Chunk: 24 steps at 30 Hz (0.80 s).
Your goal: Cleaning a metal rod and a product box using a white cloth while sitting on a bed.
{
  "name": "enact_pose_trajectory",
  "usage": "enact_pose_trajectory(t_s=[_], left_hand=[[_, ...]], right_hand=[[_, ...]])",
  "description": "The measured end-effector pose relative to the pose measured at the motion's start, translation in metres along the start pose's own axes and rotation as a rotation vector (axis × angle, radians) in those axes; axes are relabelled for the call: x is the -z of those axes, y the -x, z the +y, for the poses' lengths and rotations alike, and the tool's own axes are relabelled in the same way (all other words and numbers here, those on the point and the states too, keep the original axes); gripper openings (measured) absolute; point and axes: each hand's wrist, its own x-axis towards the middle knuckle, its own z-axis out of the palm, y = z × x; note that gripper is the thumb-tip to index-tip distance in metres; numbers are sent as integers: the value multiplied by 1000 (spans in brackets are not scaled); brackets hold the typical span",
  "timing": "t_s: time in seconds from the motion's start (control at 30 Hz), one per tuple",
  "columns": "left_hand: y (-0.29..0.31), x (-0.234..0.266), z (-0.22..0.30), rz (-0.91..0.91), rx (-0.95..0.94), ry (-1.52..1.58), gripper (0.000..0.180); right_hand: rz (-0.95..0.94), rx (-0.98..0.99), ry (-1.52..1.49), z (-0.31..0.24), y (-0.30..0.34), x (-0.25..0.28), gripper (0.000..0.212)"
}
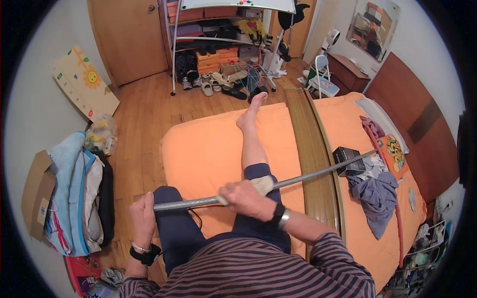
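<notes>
A long grey metal pole (pixel 310 175) slants across my lap, its far end over the right side of the bed. My left hand (pixel 143 217) is closed round the near end, beside my left thigh. Farther along, my right hand (pixel 247 199) wraps a whitish cloth (pixel 263 186) around the pole and grips both. Below the pole lie my legs in dark blue trousers, the right one stretched out on the orange bed sheet (pixel 198 144). The palm sides of both hands are hidden.
A brownish mat (pixel 310 134) runs lengthwise on the bed. Right of it lie a black box (pixel 348 160), crumpled grey-blue clothing (pixel 375 198) and a long reddish rod (pixel 398 223). Folded blankets (pixel 69 193) are piled at left. A wheeled whiteboard (pixel 238 4) and shoes (pixel 207 89) stand beyond the bed.
</notes>
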Motion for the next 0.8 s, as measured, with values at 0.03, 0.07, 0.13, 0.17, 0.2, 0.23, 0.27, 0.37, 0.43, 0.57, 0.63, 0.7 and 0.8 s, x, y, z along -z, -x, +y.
enact_pose_trajectory(t_s=[0.03, 0.07, 0.13, 0.17, 0.2, 0.23, 0.27, 0.37, 0.43, 0.57, 0.63, 0.7, 0.8], left_hand=[[3, 3, -2, 6, -1, -4, 45], [6, 7, -4, -26, 21, 56, 43], [7, 12, -1, -48, 47, 119, 42], [5, 13, 2, -70, 58, 201, 35], [4, 14, 7, -86, 68, 283, 33], [3, 12, 7, -73, 68, 284, 33], [2, 9, 5, -126, 79, 431, 31], [3, 6, 8, -208, 147, 755, 52], [5, 3, 10, -243, 203, 933, 64], [8, -11, 12, -232, 50, 885, 75], [14, -21, 21, -196, 7, 911, 75], [13, -25, 28, -141, 41, 971, 75], [15, -32, 34, -65, 103, 1041, 76]], right_hand=[[101, 60, -39, -17, -13, -3, 19], [104, 67, -40, -28, -21, -4, 19], [130, 64, -25, -42, -31, -6, 17], [162, 67, -69, -43, -31, -6, 16], [162, 80, -68, -43, -30, -6, 16], [138, 80, -76, -42, -28, -6, 16], [113, 79, -84, -40, -27, -5, 16], [23, 47, -65, -46, -25, 8, 10], [69, 63, -75, -48, -28, 3, 14], [86, 166, -172, -88, -65, 3, 21], [105, 205, -43, -127, -94, -6, 27], [125, 236, 92, -136, -102, -9, 33], [166, 253, -149, -130, -96, -11, 43]])
